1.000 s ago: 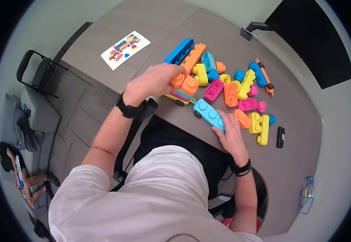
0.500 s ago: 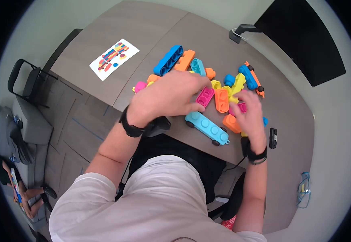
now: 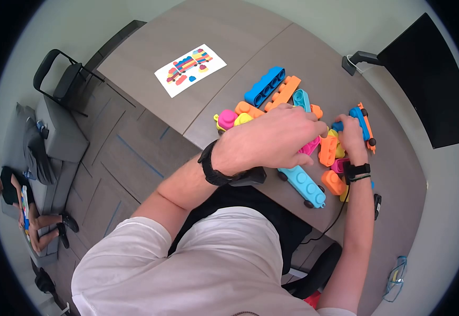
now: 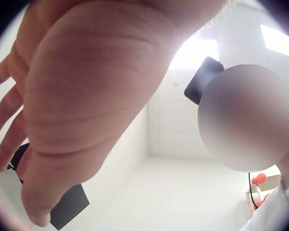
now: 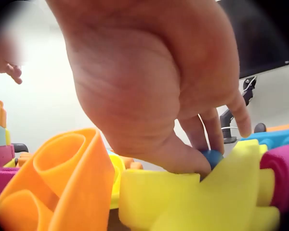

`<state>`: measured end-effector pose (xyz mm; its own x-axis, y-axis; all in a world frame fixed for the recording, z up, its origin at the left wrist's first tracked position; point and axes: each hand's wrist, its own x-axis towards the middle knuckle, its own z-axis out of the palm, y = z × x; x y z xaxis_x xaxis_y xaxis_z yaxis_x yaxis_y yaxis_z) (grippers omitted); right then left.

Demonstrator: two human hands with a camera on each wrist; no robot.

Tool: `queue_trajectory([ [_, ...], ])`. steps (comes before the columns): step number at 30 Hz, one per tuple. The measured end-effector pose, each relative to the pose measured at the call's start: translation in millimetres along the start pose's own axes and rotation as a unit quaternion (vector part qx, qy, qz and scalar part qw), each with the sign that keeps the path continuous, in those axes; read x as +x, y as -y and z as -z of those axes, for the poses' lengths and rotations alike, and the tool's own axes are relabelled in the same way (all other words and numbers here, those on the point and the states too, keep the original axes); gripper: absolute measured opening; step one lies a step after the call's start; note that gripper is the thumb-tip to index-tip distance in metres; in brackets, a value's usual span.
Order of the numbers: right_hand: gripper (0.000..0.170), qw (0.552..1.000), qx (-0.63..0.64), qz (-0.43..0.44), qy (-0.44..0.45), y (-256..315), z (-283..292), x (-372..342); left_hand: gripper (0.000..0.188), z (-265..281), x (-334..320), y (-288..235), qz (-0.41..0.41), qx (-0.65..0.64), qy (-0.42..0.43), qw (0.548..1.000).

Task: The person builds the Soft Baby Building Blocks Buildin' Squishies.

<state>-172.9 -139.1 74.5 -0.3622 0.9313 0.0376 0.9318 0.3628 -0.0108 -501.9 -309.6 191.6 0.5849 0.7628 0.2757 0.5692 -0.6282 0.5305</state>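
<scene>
In the head view, my right hand (image 3: 352, 138) reaches down among the loose building blocks. The right wrist view shows its thumb and fingers pinching a small blue block (image 5: 213, 158) behind a yellow block (image 5: 221, 197). An orange block (image 5: 62, 178) stands beside it. My left hand (image 3: 274, 138) hovers over the pile, fingers spread and holding nothing in the left wrist view. Below it lies a light-blue wheeled base (image 3: 303, 187) with round studs and a small hook, partly covered by the hand. A magenta block (image 3: 309, 146) shows by the left fingers.
Left of the hands stands a built piece with a magenta block (image 3: 227, 118) on top. Behind lie a long blue block (image 3: 265, 86) and an orange one (image 3: 285, 90). A blue-and-orange wheeled piece (image 3: 364, 126) is at right. A picture sheet (image 3: 190, 70) and a monitor (image 3: 424, 79) are farther back.
My left hand has let go of the orange-topped stack and moved right over the pile. My right hand has released the light-blue base and reached away to the blue block.
</scene>
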Motion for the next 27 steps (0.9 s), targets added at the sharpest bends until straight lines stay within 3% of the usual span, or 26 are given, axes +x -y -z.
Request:
queue_trajectory([
  [2, 0.040, 0.999, 0.022, 0.006, -0.044, -4, 4, -7, 0.055, 0, 0, -2, -0.007, -0.001, 0.003, 1.000],
  [5, 0.034, 0.959, 0.209, 0.014, -0.190, 16, 41, -32, 0.055, -1, 4, -4, 0.018, -0.006, -0.004, 1.000],
  [6, 0.034, 0.961, 0.202, 0.003, -0.191, 28, 54, -46, 0.057, -5, 4, 0, 0.004, 0.009, -0.047, 0.999],
  [8, 0.037, 0.896, 0.395, -0.005, -0.204, 62, 83, -77, 0.060, -13, 9, 1, -0.021, 0.017, -0.088, 0.996],
  [11, 0.037, 0.874, 0.392, 0.044, -0.283, 113, 103, -124, 0.078, -20, 14, -4, -0.038, -0.010, -0.133, 0.990],
  [14, 0.039, 0.849, 0.460, 0.053, -0.253, 134, 104, -158, 0.085, -23, 16, -11, -0.018, 0.003, -0.123, 0.992],
  [15, 0.039, 0.849, 0.459, 0.053, -0.257, 132, 101, -162, 0.079, -25, 18, -12, -0.024, -0.019, -0.145, 0.989],
  [17, 0.047, 0.805, 0.551, 0.056, -0.213, 128, 91, -166, 0.071, -23, 19, -16, -0.020, -0.019, -0.122, 0.992],
  [20, 0.054, 0.825, 0.524, 0.054, -0.206, 123, 89, -170, 0.058, -20, 14, -13, -0.029, -0.006, -0.099, 0.995],
  [21, 0.057, 0.891, 0.386, 0.071, -0.227, 118, 106, -175, 0.052, -24, 15, -14, -0.048, 0.000, -0.105, 0.993],
  [22, 0.057, 0.894, 0.378, 0.053, -0.233, 105, 108, -178, 0.052, -26, 16, -16, -0.063, -0.012, -0.096, 0.993],
  [24, 0.056, 0.932, 0.244, 0.017, -0.267, 73, 113, -178, 0.051, -19, 15, -22, -0.006, 0.017, -0.074, 0.997],
  [27, 0.052, 0.942, 0.222, -0.081, -0.239, 5, 91, -172, 0.049, -26, 16, -18, -0.004, 0.045, -0.056, 0.997],
])
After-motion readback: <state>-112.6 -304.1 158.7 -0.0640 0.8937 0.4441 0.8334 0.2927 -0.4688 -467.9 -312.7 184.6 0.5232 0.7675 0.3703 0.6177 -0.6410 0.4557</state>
